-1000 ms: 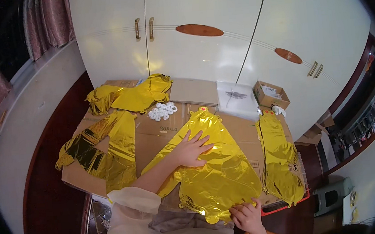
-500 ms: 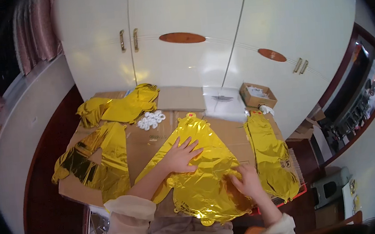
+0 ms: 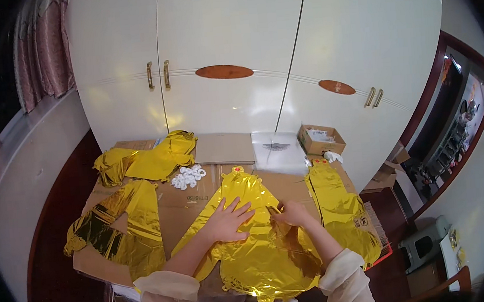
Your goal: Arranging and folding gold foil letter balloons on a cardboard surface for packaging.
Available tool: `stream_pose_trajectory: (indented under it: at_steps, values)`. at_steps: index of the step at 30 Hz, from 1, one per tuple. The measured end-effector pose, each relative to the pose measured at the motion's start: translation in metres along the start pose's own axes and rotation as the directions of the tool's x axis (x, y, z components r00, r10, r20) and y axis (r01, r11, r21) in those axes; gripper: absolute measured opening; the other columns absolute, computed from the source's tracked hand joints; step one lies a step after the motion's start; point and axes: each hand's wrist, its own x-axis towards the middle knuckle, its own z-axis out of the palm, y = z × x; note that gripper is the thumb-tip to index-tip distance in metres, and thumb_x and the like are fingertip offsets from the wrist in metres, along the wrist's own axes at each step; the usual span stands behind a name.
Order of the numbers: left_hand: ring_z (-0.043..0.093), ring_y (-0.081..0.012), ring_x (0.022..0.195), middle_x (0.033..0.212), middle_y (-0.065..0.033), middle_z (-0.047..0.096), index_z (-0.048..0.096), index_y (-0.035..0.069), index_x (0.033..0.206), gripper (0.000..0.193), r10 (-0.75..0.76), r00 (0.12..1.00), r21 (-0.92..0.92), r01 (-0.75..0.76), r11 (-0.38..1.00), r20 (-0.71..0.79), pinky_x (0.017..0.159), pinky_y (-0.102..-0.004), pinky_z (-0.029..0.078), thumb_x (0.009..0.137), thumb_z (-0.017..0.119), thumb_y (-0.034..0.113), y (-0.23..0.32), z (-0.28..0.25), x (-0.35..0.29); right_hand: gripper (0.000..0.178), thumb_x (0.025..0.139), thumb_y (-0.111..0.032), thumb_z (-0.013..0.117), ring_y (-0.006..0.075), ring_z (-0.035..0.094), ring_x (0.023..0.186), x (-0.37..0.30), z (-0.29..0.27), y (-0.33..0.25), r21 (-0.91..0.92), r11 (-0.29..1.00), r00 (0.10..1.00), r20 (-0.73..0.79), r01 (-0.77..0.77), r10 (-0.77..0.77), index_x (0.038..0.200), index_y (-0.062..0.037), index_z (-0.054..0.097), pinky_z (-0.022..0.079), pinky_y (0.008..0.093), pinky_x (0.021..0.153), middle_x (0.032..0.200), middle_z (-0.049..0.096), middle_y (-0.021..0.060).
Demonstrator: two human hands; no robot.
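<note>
A flat, uninflated gold foil balloon (image 3: 263,258) lies in front of me on the cardboard-covered table. My left hand (image 3: 229,221) rests flat on its upper middle, palm down with fingers spread. Near the balloon's upper right edge is my right hand (image 3: 293,214). Its fingers are curled in and pinch a fold of the foil, though the fingertips are partly hidden. Creases run through the gold sheet below that hand. A small red mark shows at the balloon's far tip.
More gold foil balloons lie at the far left (image 3: 148,159), the near left (image 3: 142,231) and the right (image 3: 342,214). White rings (image 3: 188,177) sit in a pile behind. Farther back are a cardboard sheet (image 3: 224,148), a clear plastic bag (image 3: 280,154) and a small box (image 3: 321,140).
My right hand has moved up and left along the balloon's right side, its fingers now curled on the foil. My left hand stays on the balloon. The whole view has tilted upward.
</note>
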Motion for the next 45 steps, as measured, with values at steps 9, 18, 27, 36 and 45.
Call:
stream_pose_trajectory:
  at_steps: [9,18,27,36,45]
  values:
    - [0.024,-0.0368,0.145,0.157,-0.0059,0.030,0.037,0.020,0.149,0.077,-0.001,1.000,-0.047,0.001,0.999,-0.004,0.115,-0.0628,0.015,0.082,0.052,0.055,0.002,0.002,0.003,0.051,0.091,-0.037,0.057,0.0339,0.046,0.127,-0.017,0.017,0.044,0.298,0.840,0.883,-0.022,0.454,-0.470,0.130,-0.0041,0.057,0.035,0.0423,0.106,0.132,0.054,0.0184]
    - [0.025,-0.0352,0.145,0.157,-0.0054,0.031,0.042,0.019,0.146,0.075,-0.006,1.000,-0.015,0.006,1.000,0.020,0.115,-0.0617,0.015,0.080,0.053,0.055,-0.002,0.003,0.001,0.038,0.093,-0.027,0.060,0.0245,0.052,0.125,-0.045,0.047,0.023,-0.211,0.783,0.762,-0.188,0.585,-0.619,0.128,-0.0122,0.059,0.037,0.0404,0.099,0.132,0.057,0.0076]
    - [0.023,-0.0334,0.145,0.156,-0.0051,0.032,0.069,-0.002,0.106,0.064,-0.009,0.996,-0.019,0.011,1.000,0.085,0.115,-0.0601,0.017,0.078,0.055,0.053,0.001,-0.008,0.003,0.039,0.092,-0.030,0.061,0.0229,0.051,0.127,-0.032,0.058,0.021,-0.287,0.756,0.691,-0.307,0.588,-0.654,0.128,-0.0136,0.061,0.038,0.0401,0.098,0.131,0.059,0.0020]
    - [0.026,-0.0350,0.143,0.155,-0.0063,0.033,0.071,-0.005,0.093,0.062,0.035,0.999,-0.045,-0.036,0.998,-0.018,0.112,-0.0614,0.022,0.077,0.056,0.053,-0.004,0.005,0.001,0.064,0.090,-0.055,0.058,0.0269,0.035,0.141,-0.007,0.049,0.020,-0.389,0.755,0.787,-0.112,0.527,-0.607,0.141,-0.0176,0.050,0.031,0.0445,0.110,0.147,0.046,-0.0001]
    - [0.028,-0.0345,0.143,0.154,-0.0074,0.034,0.068,-0.003,0.101,0.055,0.024,0.997,-0.038,-0.022,0.999,0.072,0.113,-0.0602,0.021,0.081,0.055,0.046,-0.002,-0.005,0.004,0.104,0.076,-0.076,0.058,0.0348,0.016,0.148,0.005,0.027,0.008,-0.419,0.789,0.889,0.117,0.448,-0.442,0.155,-0.0170,0.023,0.019,0.0500,0.117,0.161,0.023,-0.0007]
